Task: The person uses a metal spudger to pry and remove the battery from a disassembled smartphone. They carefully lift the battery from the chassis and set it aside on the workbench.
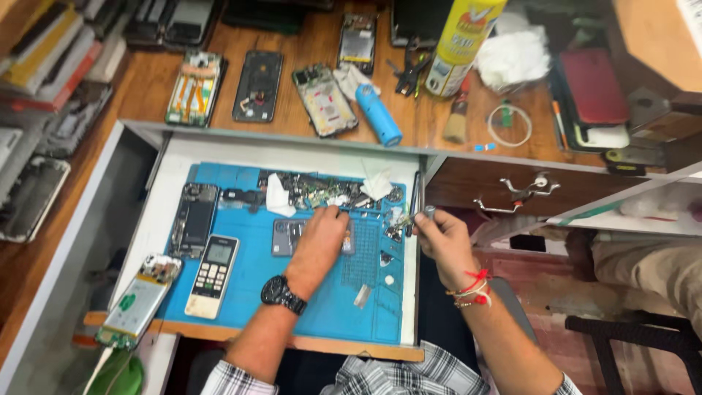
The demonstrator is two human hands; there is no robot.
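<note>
On the blue repair mat [322,307] in the pulled-out drawer, I see my left hand [318,241] pressing open fingers on the small dark phone [289,235] while my right hand [439,238] grips a metal tool [425,213], and one slip could scatter nearby loose parts [322,192].

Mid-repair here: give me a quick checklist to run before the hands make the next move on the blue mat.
1. Left hand steadies the opened phone: ok, it rests on it.
2. Right hand grips the metal tool: ok, fingers closed round it.
3. Tool tip placement: cannot tell, too small.
4. Loose parts stay on the blue mat: ok, small pieces lie on it.
5. Remote control away from the work: ok, left of the hand.
6. Pull-out tray fully supported: cannot tell.
</note>
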